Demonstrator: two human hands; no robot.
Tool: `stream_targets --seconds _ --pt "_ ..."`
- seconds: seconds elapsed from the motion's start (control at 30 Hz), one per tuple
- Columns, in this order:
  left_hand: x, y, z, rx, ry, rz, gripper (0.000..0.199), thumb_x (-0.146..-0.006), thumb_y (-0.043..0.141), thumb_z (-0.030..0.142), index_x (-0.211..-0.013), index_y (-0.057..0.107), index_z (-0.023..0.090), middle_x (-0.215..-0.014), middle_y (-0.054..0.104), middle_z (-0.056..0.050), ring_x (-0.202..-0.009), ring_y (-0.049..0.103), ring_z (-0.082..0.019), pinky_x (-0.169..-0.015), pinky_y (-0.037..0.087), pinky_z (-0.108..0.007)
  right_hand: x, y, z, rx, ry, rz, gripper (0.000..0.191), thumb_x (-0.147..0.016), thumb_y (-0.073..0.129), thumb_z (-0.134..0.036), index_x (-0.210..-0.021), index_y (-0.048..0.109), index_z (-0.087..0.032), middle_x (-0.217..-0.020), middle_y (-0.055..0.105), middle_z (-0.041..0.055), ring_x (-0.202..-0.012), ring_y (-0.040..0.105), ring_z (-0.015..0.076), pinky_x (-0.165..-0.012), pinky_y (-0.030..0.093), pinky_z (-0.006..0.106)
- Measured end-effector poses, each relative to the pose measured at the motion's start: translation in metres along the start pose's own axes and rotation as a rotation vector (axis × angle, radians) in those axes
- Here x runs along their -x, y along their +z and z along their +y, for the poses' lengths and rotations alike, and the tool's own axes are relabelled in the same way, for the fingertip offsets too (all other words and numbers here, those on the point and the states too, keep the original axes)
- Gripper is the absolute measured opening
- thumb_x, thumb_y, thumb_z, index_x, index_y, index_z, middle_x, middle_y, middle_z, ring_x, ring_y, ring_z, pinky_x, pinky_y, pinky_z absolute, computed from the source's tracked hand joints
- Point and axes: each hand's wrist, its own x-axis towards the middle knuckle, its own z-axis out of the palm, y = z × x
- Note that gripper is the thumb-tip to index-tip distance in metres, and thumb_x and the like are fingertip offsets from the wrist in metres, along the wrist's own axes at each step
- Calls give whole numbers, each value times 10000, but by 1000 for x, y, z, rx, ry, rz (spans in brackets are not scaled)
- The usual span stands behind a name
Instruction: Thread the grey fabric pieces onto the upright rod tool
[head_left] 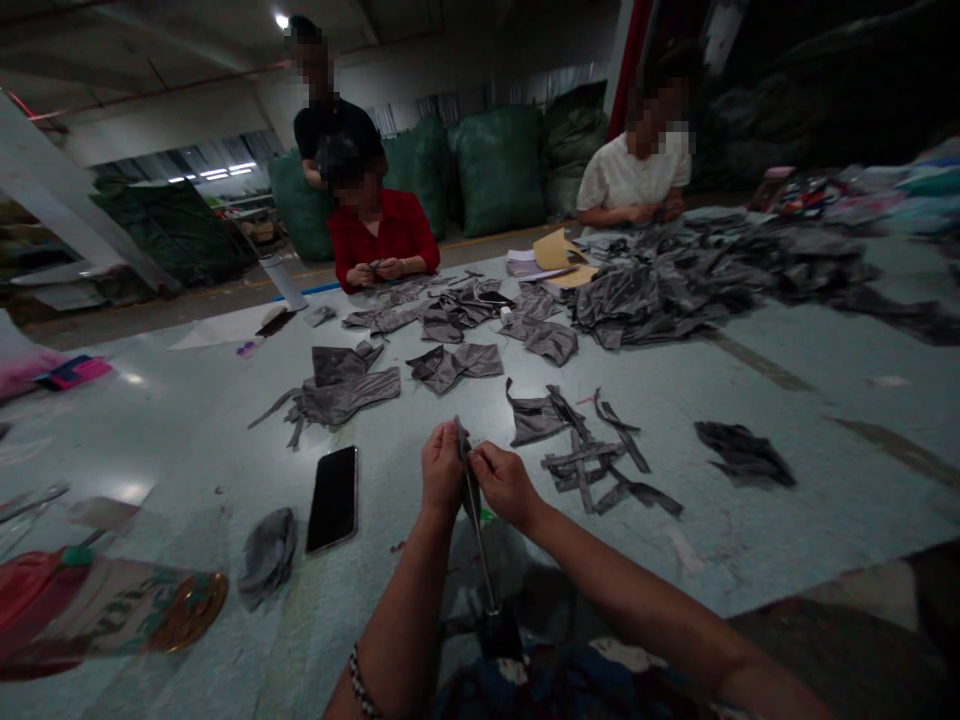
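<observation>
My left hand (442, 463) and my right hand (501, 483) meet at the middle of the view, above the near part of the table. Both pinch a narrow grey fabric strip (463, 440), which is bunched on a thin metal rod (482, 560). The rod rises from a black base (499, 632) close to my body. Beyond my right hand lie loose grey strips (592, 465) and a grey piece with ties (534, 415). A black phone (333, 498) lies to the left of my left hand, with a crumpled grey cloth (268, 555) beside it.
A large bottle (97, 605) lies at the lower left. Grey fabric pieces (341, 390) are spread across the table (810, 430), with a big heap (660, 285) at the back right. Two people sit across the table; another stands behind them. Green sacks (499, 170) stand farther back.
</observation>
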Motion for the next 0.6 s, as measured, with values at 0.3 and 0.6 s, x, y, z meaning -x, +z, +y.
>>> stream_targets --seconds 0.3,0.6 --pt "-5 1 9 56 -41 -4 389 -631 624 487 -744 583 117 -484 389 66 -412 320 -38 -396 235 -173 -3 2 -1 -94 1 36 271 -838 377 -311 -618 467 -180 -539 447 -26 -521 421 88 -506 316 199" --pt "1 3 4 105 -79 45 405 -613 631 506 -717 571 119 -462 383 69 -399 326 -41 -395 249 -175 0 3 1 -116 2 8 277 -843 375 -332 -619 449 -186 -543 435 -31 -522 426 90 -507 317 201"
